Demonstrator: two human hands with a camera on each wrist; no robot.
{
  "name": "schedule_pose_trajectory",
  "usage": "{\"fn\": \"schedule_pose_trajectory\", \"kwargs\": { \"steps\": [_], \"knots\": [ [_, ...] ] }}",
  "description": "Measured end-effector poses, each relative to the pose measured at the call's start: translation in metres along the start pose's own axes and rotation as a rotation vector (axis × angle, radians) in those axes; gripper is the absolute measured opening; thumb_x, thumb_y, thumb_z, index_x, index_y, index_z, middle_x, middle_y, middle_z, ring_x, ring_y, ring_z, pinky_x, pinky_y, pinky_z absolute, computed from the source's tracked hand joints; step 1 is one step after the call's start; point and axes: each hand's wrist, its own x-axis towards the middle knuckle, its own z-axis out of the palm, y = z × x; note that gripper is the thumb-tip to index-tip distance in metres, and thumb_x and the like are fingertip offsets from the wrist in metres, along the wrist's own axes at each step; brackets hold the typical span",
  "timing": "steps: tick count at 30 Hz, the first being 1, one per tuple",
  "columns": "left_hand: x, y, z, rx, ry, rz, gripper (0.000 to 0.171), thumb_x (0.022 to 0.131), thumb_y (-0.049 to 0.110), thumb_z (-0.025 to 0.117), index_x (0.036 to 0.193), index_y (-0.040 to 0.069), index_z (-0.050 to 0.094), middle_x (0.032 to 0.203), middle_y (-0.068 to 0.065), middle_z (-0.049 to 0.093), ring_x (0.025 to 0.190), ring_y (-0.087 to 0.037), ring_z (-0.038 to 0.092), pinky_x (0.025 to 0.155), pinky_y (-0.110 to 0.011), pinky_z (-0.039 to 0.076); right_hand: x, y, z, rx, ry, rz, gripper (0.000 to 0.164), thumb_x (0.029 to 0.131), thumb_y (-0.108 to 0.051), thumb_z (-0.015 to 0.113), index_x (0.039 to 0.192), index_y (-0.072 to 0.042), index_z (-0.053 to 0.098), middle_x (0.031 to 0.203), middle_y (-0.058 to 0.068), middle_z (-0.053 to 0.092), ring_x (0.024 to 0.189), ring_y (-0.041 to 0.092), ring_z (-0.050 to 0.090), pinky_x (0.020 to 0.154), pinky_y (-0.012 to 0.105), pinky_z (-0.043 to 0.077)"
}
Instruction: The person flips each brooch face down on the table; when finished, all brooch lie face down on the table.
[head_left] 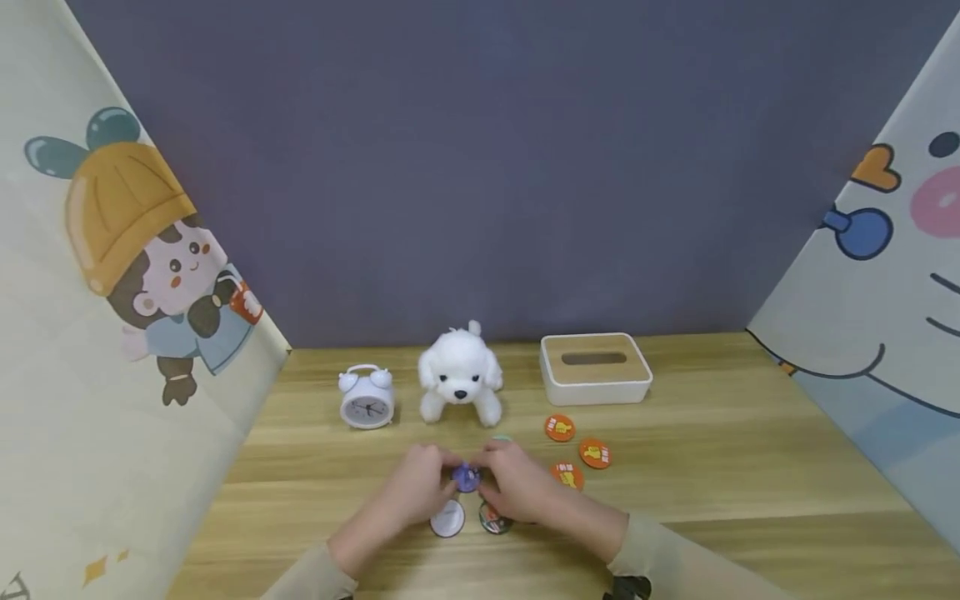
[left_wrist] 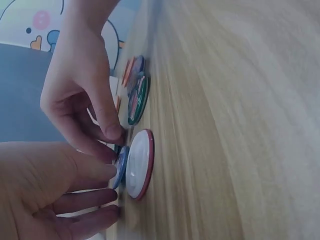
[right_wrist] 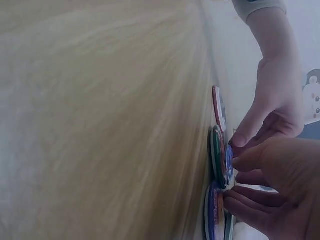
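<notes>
A small purple round badge (head_left: 466, 477) lies between my two hands, low over the table. The left hand (head_left: 422, 486) pinches its left edge; the right hand (head_left: 519, 482) has thumb and fingers at its right edge. Just in front of it lie a white badge (head_left: 447, 518) with a red rim, plainer in the left wrist view, and a dark green-rimmed badge (head_left: 493, 518). A green badge (head_left: 502, 438) is mostly hidden behind the right hand. In the right wrist view, a blue-purple-rimmed badge (right_wrist: 216, 215) lies beside the green-rimmed one.
Several orange-red badges with thumbs-up pictures, one a back badge (head_left: 559, 427), lie right of the hands. Along the back stand a white alarm clock (head_left: 367, 402), a white plush dog (head_left: 461, 375) and a white tissue box (head_left: 597, 392) with a wooden lid. Printed panels flank the wooden table (head_left: 720, 467).
</notes>
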Motion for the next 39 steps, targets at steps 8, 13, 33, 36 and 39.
{"fn": "schedule_pose_trajectory", "kwargs": {
  "steps": [8,13,33,36,39],
  "knots": [
    [0.000,-0.001,-0.002,0.014,0.026,0.030,0.018,0.078,0.001,0.084,0.095,0.005,0.085,0.088,-0.009,0.083,0.077,-0.021,0.076,0.073,-0.032,0.063,0.006,0.001,0.003,-0.031,-0.001,-0.051,0.019,0.085,-0.014,0.088,0.102,-0.008,0.083,0.095,0.002,0.078,0.087,0.010,0.070,0.079,0.021,0.059],
    [0.001,0.000,0.000,0.026,-0.003,0.058,0.015,0.080,0.004,0.086,0.095,0.004,0.085,0.089,-0.010,0.083,0.081,-0.021,0.079,0.077,-0.031,0.065,0.003,0.005,0.003,0.021,-0.011,-0.023,0.018,0.085,-0.014,0.089,0.102,-0.008,0.083,0.095,0.002,0.079,0.086,0.008,0.070,0.077,0.017,0.058],
    [0.007,0.002,-0.006,-0.096,0.227,0.041,0.022,0.092,0.005,0.079,0.115,0.003,0.080,0.096,-0.012,0.083,0.080,-0.018,0.081,0.072,-0.021,0.064,0.010,0.019,-0.012,0.172,0.170,0.048,0.010,0.098,-0.009,0.073,0.103,-0.007,0.081,0.086,0.003,0.080,0.073,0.004,0.070,0.066,0.016,0.057],
    [0.007,0.006,-0.009,-0.102,0.220,0.071,0.034,0.086,0.005,0.085,0.119,0.000,0.078,0.099,-0.014,0.083,0.081,-0.020,0.080,0.074,-0.021,0.064,0.011,0.020,-0.018,0.236,0.158,0.072,0.010,0.098,-0.008,0.072,0.103,-0.005,0.080,0.085,0.004,0.079,0.072,0.003,0.068,0.066,0.015,0.057],
    [0.007,0.008,-0.012,-0.115,0.197,0.086,0.045,0.080,0.004,0.090,0.123,-0.002,0.076,0.105,-0.015,0.082,0.084,-0.022,0.080,0.077,-0.023,0.065,0.012,0.020,-0.024,0.293,0.142,0.095,0.010,0.098,-0.008,0.071,0.104,-0.004,0.079,0.086,0.004,0.078,0.072,0.002,0.066,0.066,0.016,0.057]
  ]
}}
